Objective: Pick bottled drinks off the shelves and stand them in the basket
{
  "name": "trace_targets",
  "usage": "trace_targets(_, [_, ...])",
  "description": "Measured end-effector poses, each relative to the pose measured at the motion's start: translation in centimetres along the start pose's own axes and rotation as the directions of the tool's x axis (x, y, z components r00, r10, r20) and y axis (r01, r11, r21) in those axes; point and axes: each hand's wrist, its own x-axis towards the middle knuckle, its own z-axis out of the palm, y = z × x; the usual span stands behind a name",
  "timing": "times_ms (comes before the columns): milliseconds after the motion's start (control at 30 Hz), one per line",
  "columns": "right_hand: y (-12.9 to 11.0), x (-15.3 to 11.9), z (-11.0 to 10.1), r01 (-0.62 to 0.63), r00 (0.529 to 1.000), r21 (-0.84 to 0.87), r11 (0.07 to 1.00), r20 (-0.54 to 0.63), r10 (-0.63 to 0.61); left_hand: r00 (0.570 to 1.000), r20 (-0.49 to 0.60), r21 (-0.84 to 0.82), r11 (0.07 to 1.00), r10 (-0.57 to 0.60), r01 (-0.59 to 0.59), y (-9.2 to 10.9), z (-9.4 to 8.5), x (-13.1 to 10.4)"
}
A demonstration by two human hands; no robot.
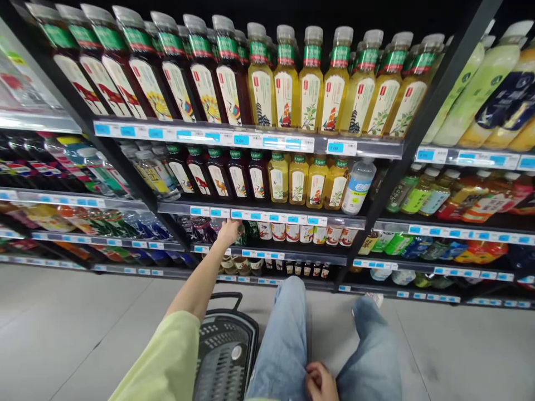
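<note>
My left hand (229, 233) reaches into the third shelf down of the middle rack, just under the price strip. Right beside its fingers is a dark green bottle (241, 234); whether the hand grips it does not show, since the fingers are small and partly hidden. Dark purple bottles (203, 229) stand to its left, and a row of white cans with red and green prints (292, 233) stretches to its right. Low between my legs, my right hand (321, 383) rests by the jeans with its fingers curled in, and nothing is visible in it.
A dark grey shopping basket (221, 356) with a raised handle stands on the floor left of my knee (290, 301). Tall tea bottles (309, 83) line the top shelf. A clear bottle with a blue label (359, 186) ends the second row. Black uprights (443, 83) divide the racks.
</note>
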Motion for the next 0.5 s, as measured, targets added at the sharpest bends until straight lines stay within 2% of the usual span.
trace_targets(133, [-1.4, -1.0, -0.1, 0.019, 1.000, 0.031, 0.999, -0.002, -0.019, 1.000, 0.016, 0.002, 1.000, 0.026, -0.026, 1.4, 0.6, -2.7])
trace_targets(267, [-1.7, -1.2, -0.6, 0.036, 0.999, 0.039, 0.999, 0.012, -0.036, 0.998, -0.031, -0.018, 0.998, 0.051, -0.052, 2.8, 0.3, -6.2])
trace_targets(367, [-1.4, -1.2, -0.7, 0.062, 0.997, 0.070, 0.996, 0.033, -0.064, 0.991, -0.115, -0.074, 0.994, 0.073, -0.082, 4.2, -1.7, -8.7])
trace_targets(500, [-1.7, -0.8, -0.6, 0.052, 0.997, 0.131, 0.990, 0.054, -0.059, 0.960, -0.183, -0.109, 0.966, 0.214, -0.236, 7.1, -6.3, -12.6])
